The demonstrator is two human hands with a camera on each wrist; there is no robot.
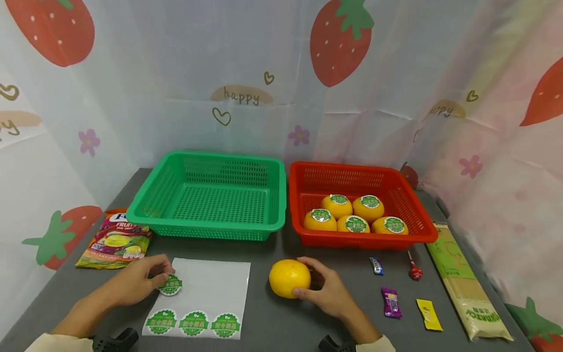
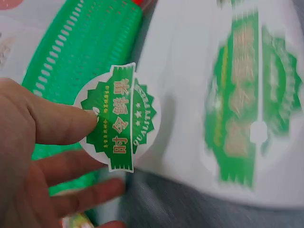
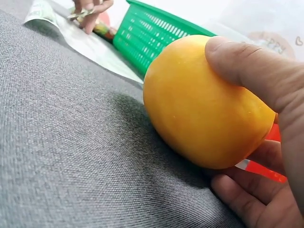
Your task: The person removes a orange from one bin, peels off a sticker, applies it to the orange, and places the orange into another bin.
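Between thumb and fingers my left hand (image 1: 142, 278) pinches a round green-and-white sticker (image 2: 121, 118), held over the left edge of a white sticker sheet (image 1: 211, 288). Three more stickers line the sheet's near edge. My right hand (image 1: 325, 288) grips a yellow-orange fruit (image 1: 289, 278) from its right side, thumb on the near side. In the right wrist view the fruit (image 3: 199, 104) sits at the grey cloth, and no sticker shows on its visible skin.
Behind the sheet stands a green basket (image 1: 206, 230) with nothing in it. A red basket (image 1: 365, 239) holds several stickered fruits. A snack bag (image 1: 116, 242) lies left; small candies (image 1: 390, 302), a lollipop (image 1: 415, 271) and a noodle pack (image 1: 466, 283) lie right.
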